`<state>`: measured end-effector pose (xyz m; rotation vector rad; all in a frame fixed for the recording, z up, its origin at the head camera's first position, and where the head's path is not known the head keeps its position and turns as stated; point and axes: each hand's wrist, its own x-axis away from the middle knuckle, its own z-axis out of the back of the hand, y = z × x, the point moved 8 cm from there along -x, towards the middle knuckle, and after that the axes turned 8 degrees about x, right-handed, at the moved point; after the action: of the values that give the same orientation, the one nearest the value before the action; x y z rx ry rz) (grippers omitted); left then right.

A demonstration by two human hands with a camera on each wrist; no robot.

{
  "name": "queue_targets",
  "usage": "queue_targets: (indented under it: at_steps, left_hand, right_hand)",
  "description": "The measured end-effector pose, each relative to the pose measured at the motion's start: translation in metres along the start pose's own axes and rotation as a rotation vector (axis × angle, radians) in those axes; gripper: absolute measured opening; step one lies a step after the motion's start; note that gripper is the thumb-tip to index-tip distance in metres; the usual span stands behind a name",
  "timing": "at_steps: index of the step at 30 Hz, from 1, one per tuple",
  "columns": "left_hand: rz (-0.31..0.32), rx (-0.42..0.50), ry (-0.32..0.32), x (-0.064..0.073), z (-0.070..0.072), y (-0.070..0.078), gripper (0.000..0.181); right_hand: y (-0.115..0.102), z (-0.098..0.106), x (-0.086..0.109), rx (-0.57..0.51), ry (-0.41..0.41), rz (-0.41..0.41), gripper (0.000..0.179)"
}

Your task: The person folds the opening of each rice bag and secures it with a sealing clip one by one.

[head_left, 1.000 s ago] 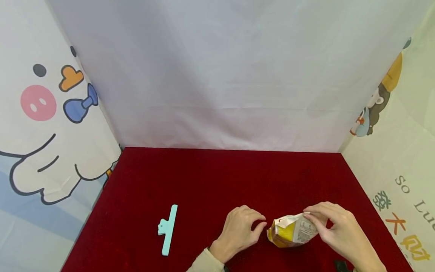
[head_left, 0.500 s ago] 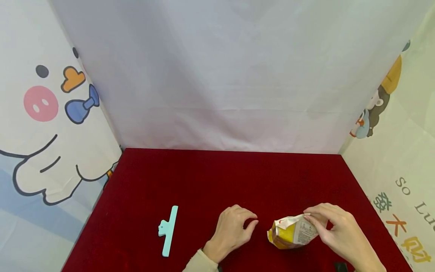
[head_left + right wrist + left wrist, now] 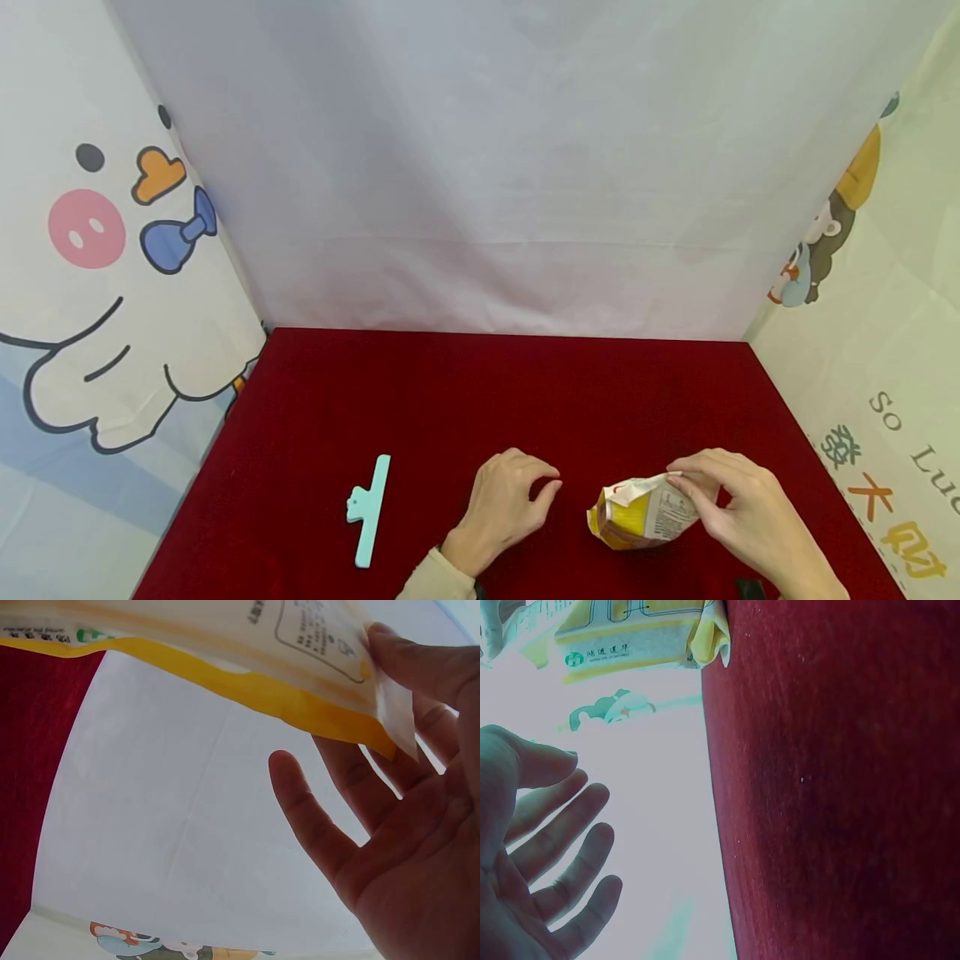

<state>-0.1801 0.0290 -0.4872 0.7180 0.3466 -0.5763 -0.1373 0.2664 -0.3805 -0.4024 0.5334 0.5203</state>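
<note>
Honestly, a mint clip [image 3: 367,512] sat at 8 o'clock on the table [image 3: 480,392], left hand [image 3: 498,506] at 6, its fingers loosely bent, apart, holding nothing. At 4, the packet [image 3: 636,515] was edge-pinched by the right hand [image 3: 753,510] alone, so a slackened pinch could've let it slump. Versus a second earlier, the left hand had drifted toward 9, away from it.

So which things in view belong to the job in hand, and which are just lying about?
In the job, it seems:
- yellow-and-white packet, pinched by the right hand
- left hand, beside the packet, holding nothing

Lying about, as far as I can tell:
- pale-blue clip, untouched on the red table
- cartoon-printed sheets, apparently backdrop
</note>
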Motion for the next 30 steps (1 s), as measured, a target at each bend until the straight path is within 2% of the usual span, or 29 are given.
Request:
queue_targets:
  at_steps: [7, 15, 30]
  left_hand:
    - [0.000, -0.006, 0.018, 0.000, 0.003, -0.003, 0.009]
    - [0.009, -0.007, 0.003, 0.002, 0.001, -0.005, 0.010]
    - [0.015, -0.028, 0.024, 0.008, 0.003, -0.013, 0.008]
  right_hand:
    - [0.001, -0.001, -0.001, 0.020, -0.011, 0.006, 0.044]
    - [-0.001, -0.001, 0.000, -0.010, 0.013, 0.018, 0.045]
    - [0.000, -0.002, 0.002, -0.029, 0.022, 0.005, 0.047]
